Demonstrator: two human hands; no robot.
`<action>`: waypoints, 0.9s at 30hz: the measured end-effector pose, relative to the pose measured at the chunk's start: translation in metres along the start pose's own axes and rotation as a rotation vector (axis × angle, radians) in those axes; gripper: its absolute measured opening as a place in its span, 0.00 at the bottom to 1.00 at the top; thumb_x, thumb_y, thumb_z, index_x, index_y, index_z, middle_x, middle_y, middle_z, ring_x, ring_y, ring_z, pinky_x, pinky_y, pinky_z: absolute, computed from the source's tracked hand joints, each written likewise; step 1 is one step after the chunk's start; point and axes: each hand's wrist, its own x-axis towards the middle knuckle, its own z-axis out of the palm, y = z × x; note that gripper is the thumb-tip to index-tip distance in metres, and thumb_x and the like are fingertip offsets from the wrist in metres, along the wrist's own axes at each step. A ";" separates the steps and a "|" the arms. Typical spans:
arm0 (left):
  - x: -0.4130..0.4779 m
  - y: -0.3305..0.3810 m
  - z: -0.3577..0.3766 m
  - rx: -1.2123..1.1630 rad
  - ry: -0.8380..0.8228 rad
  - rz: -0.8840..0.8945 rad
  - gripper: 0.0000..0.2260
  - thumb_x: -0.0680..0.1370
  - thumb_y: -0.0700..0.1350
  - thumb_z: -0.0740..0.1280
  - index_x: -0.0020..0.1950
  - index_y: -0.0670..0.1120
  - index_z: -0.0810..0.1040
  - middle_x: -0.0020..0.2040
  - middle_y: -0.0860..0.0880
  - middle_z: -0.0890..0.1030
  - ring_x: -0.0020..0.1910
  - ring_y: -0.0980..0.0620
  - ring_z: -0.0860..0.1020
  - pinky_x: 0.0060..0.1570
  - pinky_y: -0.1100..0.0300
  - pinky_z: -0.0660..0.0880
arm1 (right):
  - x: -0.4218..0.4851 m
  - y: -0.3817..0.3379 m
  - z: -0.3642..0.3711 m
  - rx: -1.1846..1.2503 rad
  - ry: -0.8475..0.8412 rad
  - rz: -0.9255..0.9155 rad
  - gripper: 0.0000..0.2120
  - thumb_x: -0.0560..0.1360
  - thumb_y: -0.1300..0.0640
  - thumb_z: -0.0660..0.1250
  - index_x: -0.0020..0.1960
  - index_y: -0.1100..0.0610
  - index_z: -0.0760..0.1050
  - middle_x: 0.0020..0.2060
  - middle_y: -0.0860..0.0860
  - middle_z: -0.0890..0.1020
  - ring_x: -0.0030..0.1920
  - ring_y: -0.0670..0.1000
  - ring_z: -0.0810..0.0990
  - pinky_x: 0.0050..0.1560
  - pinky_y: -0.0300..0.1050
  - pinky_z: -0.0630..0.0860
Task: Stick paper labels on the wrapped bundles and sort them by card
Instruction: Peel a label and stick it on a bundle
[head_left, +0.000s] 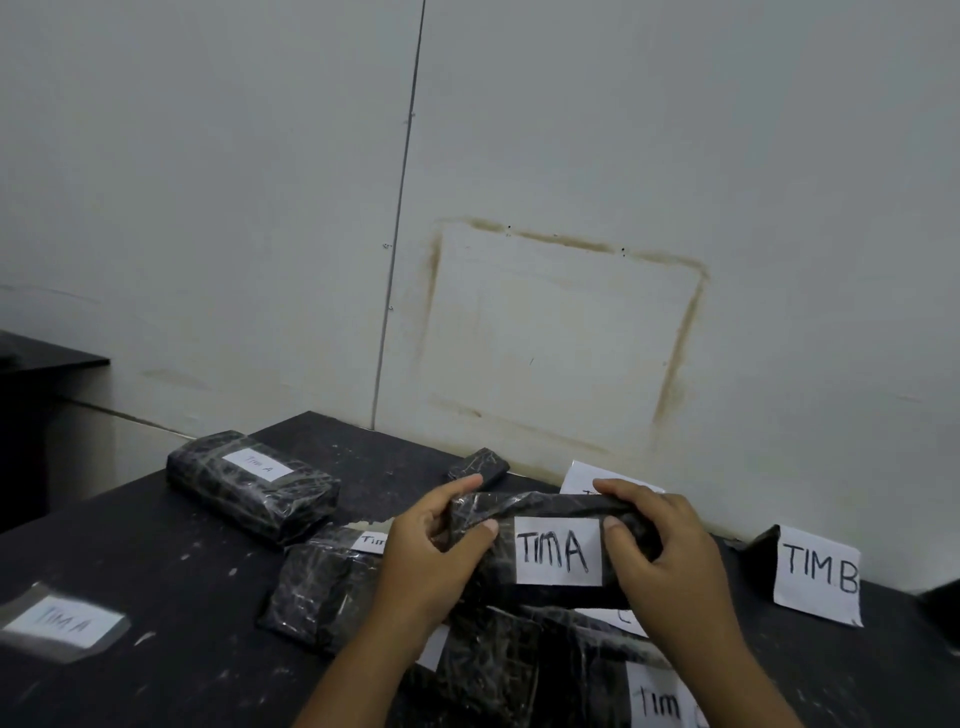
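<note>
Between left hand (434, 551) and right hand (670, 556), both gripping its ends, bundle (550, 506) with "TIM A" label (558, 551) above table (171, 561).

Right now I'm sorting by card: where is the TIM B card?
In the head view, the TIM B card stands upright at the right of the black table, near the wall, just right of the right hand gripping the TIM A bundle.

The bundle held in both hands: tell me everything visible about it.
The held bundle is a dark oblong block wrapped in shiny, crinkled clear film. A white paper label reading "TIM A" faces the camera. The left hand and right hand each grip an end, lifting it above other bundles on the black table.
</note>
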 end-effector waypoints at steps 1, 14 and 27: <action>-0.001 0.001 0.002 -0.003 0.000 -0.007 0.18 0.67 0.45 0.77 0.56 0.55 0.80 0.51 0.53 0.83 0.48 0.62 0.81 0.44 0.69 0.78 | 0.000 0.000 -0.001 -0.011 0.001 -0.009 0.15 0.74 0.60 0.64 0.51 0.39 0.74 0.48 0.45 0.75 0.44 0.39 0.75 0.36 0.32 0.71; 0.002 0.001 -0.002 0.029 0.008 0.048 0.18 0.73 0.35 0.69 0.54 0.57 0.80 0.51 0.49 0.84 0.46 0.56 0.83 0.41 0.65 0.79 | 0.001 0.002 0.000 0.062 -0.018 0.032 0.16 0.73 0.62 0.65 0.48 0.40 0.76 0.49 0.46 0.77 0.47 0.40 0.75 0.40 0.32 0.69; 0.003 -0.002 -0.013 0.114 -0.257 -0.020 0.32 0.69 0.34 0.73 0.63 0.63 0.69 0.62 0.54 0.77 0.56 0.57 0.79 0.52 0.61 0.78 | 0.004 0.006 -0.005 0.063 -0.021 0.066 0.16 0.72 0.62 0.65 0.47 0.39 0.76 0.50 0.48 0.78 0.48 0.40 0.75 0.44 0.36 0.70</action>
